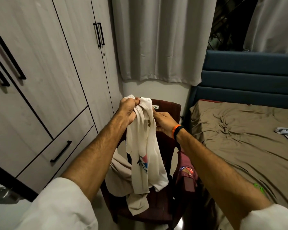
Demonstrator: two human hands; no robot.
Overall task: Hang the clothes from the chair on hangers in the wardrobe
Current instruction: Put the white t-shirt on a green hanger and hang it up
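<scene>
Above the dark brown plastic chair, the left hand grips the bunched collar of a cream T-shirt (a red-and-blue print shows low on its front), fingers curled tight round the cloth. The right hand pinches the shirt's edge beside it. A beige garment and a maroon shirt lie draped on the chair, beside the closed wardrobe.

A small white sticker on the top of the dark chair back shows the letters "LUX", its start covered by cloth, and the cream shirt carries blue print reading "TAIN", the rest lost in folds.
</scene>
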